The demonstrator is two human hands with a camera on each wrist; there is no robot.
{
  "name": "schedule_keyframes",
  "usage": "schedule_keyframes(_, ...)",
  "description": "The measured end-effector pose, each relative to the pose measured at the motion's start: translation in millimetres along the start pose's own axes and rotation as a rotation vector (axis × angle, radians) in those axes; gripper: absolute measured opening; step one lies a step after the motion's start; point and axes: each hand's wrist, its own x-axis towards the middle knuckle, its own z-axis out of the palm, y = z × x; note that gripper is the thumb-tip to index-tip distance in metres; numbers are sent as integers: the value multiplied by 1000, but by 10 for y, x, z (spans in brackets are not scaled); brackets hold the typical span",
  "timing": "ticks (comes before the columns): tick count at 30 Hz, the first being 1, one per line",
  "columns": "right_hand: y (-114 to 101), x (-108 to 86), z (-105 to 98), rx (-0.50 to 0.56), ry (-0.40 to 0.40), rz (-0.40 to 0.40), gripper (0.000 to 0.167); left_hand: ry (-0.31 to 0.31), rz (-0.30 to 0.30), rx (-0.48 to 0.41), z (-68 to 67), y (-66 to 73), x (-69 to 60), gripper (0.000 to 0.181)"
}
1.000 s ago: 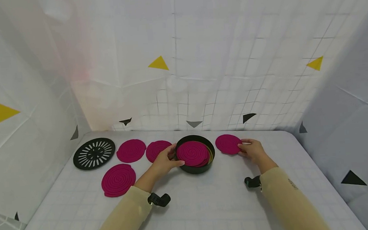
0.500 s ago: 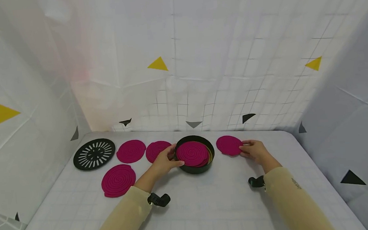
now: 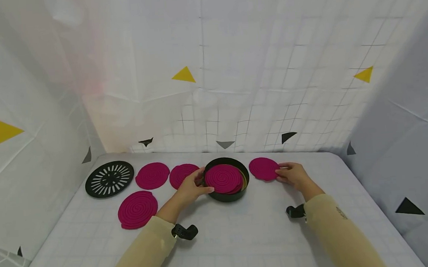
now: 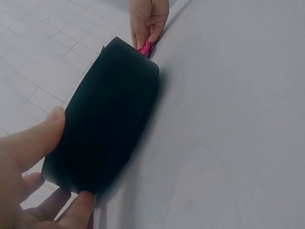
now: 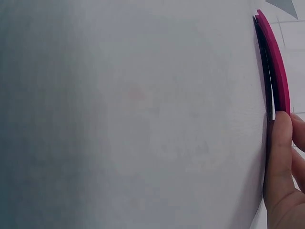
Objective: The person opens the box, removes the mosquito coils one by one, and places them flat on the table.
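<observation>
My left hand (image 3: 190, 189) grips the left side of a round black coaster holder (image 3: 227, 197), thumb and fingers spread around its wall. Inside the holder lies a stack of coasters, a magenta spiral one (image 3: 223, 178) on top and a yellowish edge showing below. To the right, my right hand (image 3: 293, 175) pinches the right edge of another magenta spiral coaster (image 3: 263, 169). From the right wrist, that coaster (image 5: 279, 67) appears edge-on, just above its dark shadow on the table. The holder's black wall (image 4: 102, 114) fills the middle of the left wrist view.
Three magenta spiral coasters lie left of the holder: one far left (image 3: 152, 175), one partly behind my left hand (image 3: 182, 173), one nearer (image 3: 137, 210). A black slotted disc (image 3: 109, 179) lies at the table's left. White sheeting (image 3: 254, 64) stands behind the table.
My right hand and its coaster shift slightly right, then back left towards the holder. The left hand and the holder stay in place.
</observation>
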Motion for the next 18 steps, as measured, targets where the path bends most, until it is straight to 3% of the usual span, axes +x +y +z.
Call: schedule_keyframes(18, -10, -23, 5, -33, -20, 2, 53, 2, 2, 10, -9, 23, -16, 88)
